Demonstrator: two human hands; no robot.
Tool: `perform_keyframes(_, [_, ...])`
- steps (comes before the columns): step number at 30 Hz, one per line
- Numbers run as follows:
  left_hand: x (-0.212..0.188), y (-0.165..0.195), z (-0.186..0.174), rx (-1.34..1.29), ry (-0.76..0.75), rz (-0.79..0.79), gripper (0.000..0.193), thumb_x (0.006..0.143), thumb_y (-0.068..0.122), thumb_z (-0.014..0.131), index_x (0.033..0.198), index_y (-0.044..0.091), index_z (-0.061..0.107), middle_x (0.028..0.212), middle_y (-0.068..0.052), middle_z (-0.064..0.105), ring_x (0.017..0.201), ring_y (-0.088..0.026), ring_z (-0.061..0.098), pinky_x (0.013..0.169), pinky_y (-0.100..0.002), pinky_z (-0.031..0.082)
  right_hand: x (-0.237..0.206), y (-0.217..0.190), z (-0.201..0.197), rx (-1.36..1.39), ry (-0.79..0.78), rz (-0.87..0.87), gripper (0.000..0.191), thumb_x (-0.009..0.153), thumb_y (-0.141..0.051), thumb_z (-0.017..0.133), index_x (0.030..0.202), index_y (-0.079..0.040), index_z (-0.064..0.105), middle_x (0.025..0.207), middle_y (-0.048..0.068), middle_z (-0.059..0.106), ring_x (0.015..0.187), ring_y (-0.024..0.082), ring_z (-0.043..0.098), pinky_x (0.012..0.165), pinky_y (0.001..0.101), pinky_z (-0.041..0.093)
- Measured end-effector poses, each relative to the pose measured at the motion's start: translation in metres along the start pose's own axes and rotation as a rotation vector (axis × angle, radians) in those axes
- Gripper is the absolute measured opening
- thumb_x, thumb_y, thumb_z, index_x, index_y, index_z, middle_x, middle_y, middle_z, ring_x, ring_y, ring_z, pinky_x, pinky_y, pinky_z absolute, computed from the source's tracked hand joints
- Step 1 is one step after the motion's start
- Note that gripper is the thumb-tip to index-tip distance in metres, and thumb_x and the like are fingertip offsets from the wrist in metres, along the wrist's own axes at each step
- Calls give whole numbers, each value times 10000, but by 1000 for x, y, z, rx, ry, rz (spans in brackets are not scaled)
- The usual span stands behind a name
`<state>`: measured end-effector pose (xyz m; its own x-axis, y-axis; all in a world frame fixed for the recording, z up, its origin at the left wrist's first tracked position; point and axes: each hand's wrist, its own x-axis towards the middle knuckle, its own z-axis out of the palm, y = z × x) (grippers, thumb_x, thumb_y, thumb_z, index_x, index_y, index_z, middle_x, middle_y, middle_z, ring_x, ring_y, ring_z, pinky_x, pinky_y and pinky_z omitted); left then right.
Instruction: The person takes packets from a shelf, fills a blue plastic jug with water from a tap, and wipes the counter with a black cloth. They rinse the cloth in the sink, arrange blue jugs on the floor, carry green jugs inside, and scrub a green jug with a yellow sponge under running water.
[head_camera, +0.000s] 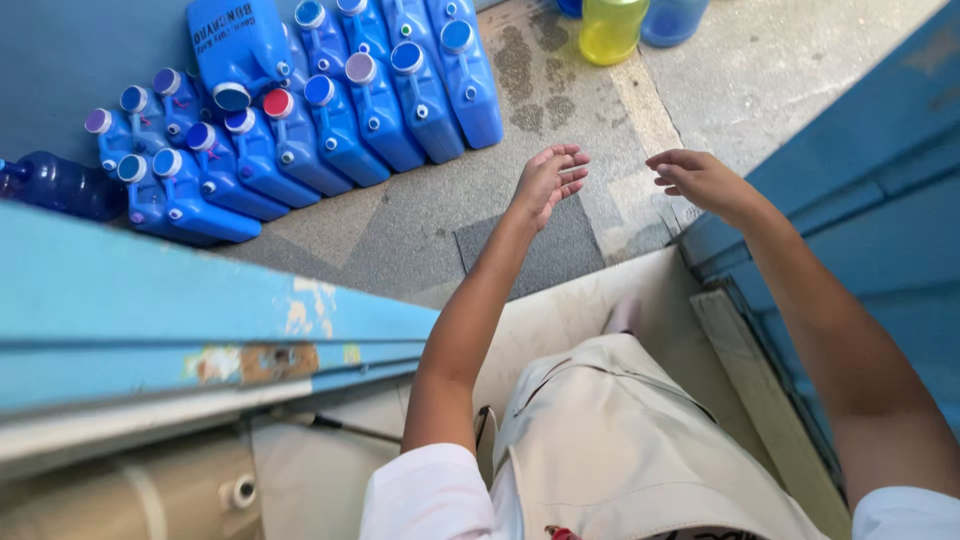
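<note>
My left hand (549, 180) is stretched out in front of me over a grey floor mat (548, 252), fingers slightly apart, holding nothing. My right hand (697, 178) reaches forward beside it, also bare and loosely curled, near the edge of a blue door panel (860, 200). Both hands hover above the concrete floor and touch nothing. Several blue water jugs (340, 110) with coloured caps lie packed together on the floor to the upper left, well away from both hands.
A blue ledge with chipped paint (180, 310) crosses the left foreground. A yellow container (610, 28) and a blue one (672, 20) stand at the top. A round dark blue bottle (60, 185) lies at far left. My beige shorts (620, 440) fill the bottom.
</note>
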<state>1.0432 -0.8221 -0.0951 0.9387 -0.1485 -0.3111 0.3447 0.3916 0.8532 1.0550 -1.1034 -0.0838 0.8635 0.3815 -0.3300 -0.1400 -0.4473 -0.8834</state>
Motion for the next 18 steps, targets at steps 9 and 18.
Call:
perform_keyframes(9, [173, 39, -47, -100, 187, 135, 342, 982, 171, 568, 1294, 39, 605, 1268, -132, 672, 1101, -223, 663, 901, -352, 567, 227, -24, -96, -111, -183, -49, 410, 1073, -250, 456, 1414, -54, 573, 1378, 126, 630, 1238, 238, 627, 1042, 376, 517])
perform_keyframes(18, [288, 67, -56, -244, 259, 149, 357, 969, 145, 591, 1304, 25, 576, 1293, -143, 660, 1115, -236, 637, 928, -365, 537, 349, -50, -172, -35, -185, -33, 435, 1061, -268, 450, 1435, -62, 534, 1394, 102, 611, 1232, 222, 620, 1042, 363, 517])
